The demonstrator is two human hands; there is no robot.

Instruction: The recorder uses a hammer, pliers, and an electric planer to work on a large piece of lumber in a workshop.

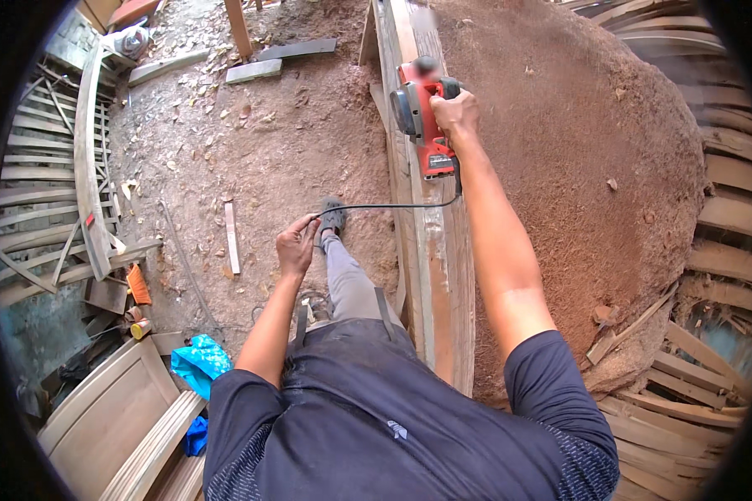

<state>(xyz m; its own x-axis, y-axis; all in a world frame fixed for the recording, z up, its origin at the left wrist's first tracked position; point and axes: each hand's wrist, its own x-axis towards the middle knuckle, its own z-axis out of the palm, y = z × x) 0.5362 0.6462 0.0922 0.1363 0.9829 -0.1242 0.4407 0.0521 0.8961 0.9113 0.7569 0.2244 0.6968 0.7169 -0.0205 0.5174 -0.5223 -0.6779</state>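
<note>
My right hand (455, 117) is wrapped round the rear handle of a red and black electric hand planer (427, 125). The planer rests on a long wooden beam (434, 250) that runs away from me. From the planer's back end a black power cord (384, 205) loops across to the left. My left hand (296, 246) pinches that cord between thumb and fingers, out to the left of the beam and above the ground. Beneath the planer, its sole and the wood it covers are hidden.
A large heap of brown sawdust (560, 184) lies right of the beam. Stacked boards (731, 225) line the right edge. Wooden slats (42, 196) lean at left, near an orange brush (138, 284) and a turquoise cloth (200, 363). Loose offcuts (255, 71) lie on the ground ahead.
</note>
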